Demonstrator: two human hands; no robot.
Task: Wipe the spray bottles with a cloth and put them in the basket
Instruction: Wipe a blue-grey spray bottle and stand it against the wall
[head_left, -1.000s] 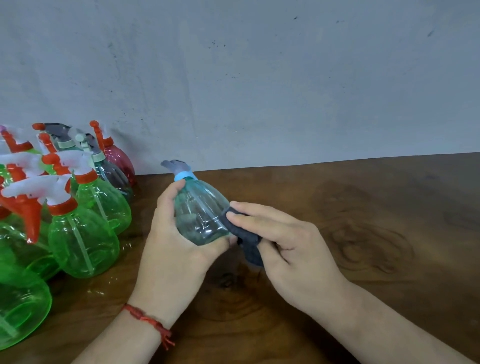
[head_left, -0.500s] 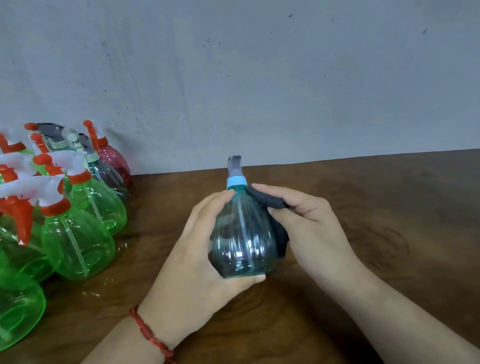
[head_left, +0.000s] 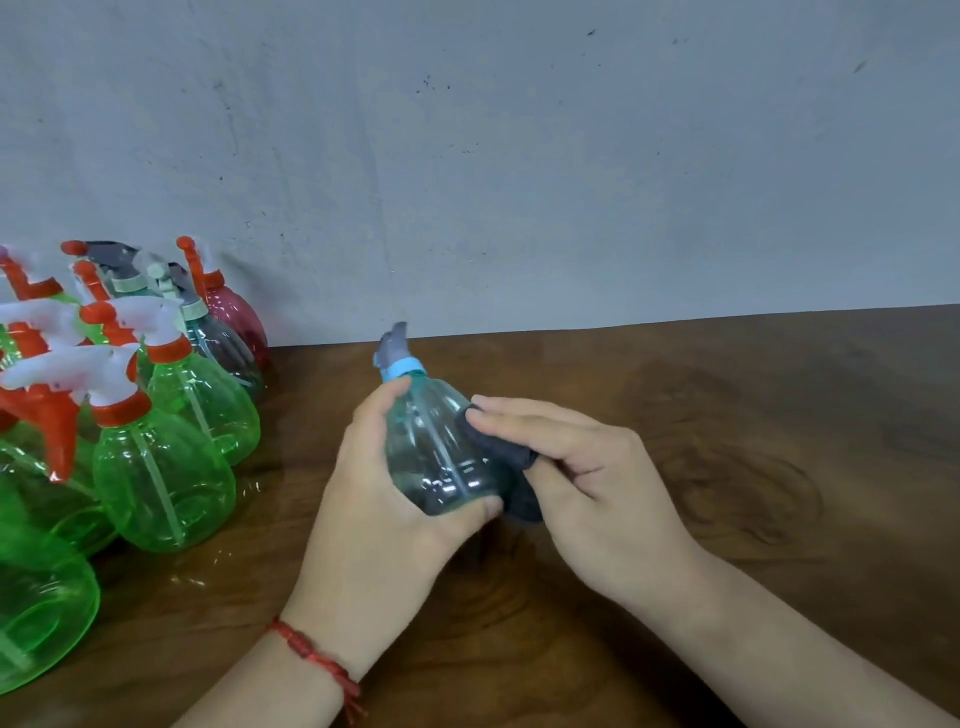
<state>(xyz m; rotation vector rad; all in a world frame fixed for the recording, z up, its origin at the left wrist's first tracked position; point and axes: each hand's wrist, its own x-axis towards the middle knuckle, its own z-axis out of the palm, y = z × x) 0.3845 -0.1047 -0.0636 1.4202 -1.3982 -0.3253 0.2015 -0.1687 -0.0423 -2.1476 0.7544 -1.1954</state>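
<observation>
Gripping the tilted bottle (head_left: 441, 457) over the counter (head_left: 727, 415) with left hand (head_left: 379, 499), pinching cloth (head_left: 498, 447) against its side with right hand (head_left: 587, 467), kinda risking slick plastic squirting loose if pressing harder.

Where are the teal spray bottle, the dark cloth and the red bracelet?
teal spray bottle (head_left: 441, 457), head view, middle of clear body.
dark cloth (head_left: 505, 448), head view, exposed upper fold.
red bracelet (head_left: 317, 660), head view, middle of the cord.

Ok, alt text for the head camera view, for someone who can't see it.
A left hand grips a teal spray bottle while the right hand holds a dark cloth against its side. More bottles crowd the left of the wooden table.
</observation>
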